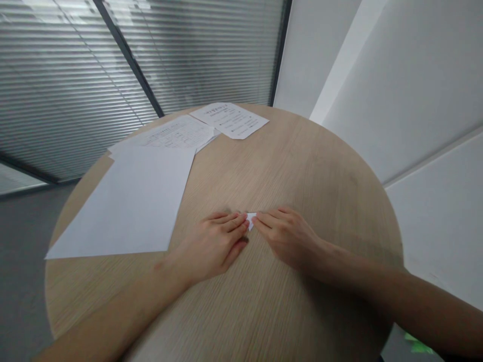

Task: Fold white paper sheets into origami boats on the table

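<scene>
Between my two hands lies a small piece of folded white paper (251, 219), low on the wooden table. Only a little pointed part of it shows; the rest is covered by my fingers. My left hand (221, 239) presses its left side with the fingers closed together and the thumb tucked below them. From the other side my right hand (285, 234) holds the paper's right side under its closed fingertips. The fingertips of both hands nearly meet over the paper.
A large blank white sheet (139, 201) covers the left part of the round wooden table (302, 166). Printed sheets (230, 119) lie along its far edge. Beyond stand blinds (211, 55) behind glass, and a white wall (407, 90) rises on the right.
</scene>
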Demonstrator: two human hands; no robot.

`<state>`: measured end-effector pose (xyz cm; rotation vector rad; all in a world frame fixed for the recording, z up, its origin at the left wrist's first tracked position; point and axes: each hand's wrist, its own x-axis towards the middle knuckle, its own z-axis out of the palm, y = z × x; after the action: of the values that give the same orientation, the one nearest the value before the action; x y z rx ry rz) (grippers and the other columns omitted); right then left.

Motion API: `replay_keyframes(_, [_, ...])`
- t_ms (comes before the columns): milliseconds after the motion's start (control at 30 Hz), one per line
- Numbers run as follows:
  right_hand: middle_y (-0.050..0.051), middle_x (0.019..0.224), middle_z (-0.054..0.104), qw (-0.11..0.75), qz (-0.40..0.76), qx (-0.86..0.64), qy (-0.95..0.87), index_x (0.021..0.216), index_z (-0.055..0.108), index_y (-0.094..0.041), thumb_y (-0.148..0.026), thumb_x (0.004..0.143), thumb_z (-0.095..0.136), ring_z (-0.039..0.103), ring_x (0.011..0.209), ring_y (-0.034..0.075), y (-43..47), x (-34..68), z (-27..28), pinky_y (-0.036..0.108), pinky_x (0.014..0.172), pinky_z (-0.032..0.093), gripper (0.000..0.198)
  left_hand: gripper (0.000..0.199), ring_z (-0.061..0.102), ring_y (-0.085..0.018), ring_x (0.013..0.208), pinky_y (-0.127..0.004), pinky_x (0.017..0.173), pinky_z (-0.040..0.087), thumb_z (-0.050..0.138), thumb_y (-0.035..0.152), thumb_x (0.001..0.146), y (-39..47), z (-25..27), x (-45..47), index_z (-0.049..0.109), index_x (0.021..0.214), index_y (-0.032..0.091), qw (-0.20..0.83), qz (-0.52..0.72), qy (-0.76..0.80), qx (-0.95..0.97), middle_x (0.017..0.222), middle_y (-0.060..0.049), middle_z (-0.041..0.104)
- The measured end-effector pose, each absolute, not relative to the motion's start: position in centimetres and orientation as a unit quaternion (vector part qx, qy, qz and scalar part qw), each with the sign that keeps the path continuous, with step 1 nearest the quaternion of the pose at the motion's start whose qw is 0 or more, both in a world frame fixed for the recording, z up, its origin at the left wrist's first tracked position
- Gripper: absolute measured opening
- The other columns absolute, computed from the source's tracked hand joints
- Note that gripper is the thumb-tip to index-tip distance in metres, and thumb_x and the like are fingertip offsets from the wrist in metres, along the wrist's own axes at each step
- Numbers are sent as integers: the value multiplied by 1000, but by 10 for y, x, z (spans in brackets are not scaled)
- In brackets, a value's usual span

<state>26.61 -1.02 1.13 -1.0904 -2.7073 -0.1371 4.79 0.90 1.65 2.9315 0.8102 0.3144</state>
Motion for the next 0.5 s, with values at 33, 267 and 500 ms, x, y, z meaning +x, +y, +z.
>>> replay_keyframes(33, [9,95,71,106,-34,-375,-920,91,68,-14,-5,88,51,60,78,20,-9,267,11,35,71,41,19,37,62,-30,120,-50,101,51,48,26,95,9,16,47,62,126,11,45,105,266,957,133,-18,62])
replay_keyframes(267, [8,95,71,124,9,-409,-904,96,66,-14,-24,91,61,62,86,22,4,264,12,35,78,41,12,28,70,-23,104,-42,94,54,54,27,93,20,3,47,63,118,16,68,219,286,930,114,-11,73])
replay_keyframes(500, [9,93,71,158,5,-388,-908,95,66,-14,-29,91,65,63,87,21,18,262,1,35,80,45,15,23,71,-21,85,-39,82,54,50,29,98,28,-3,49,63,112,16,33,245,279,928,97,-9,75])
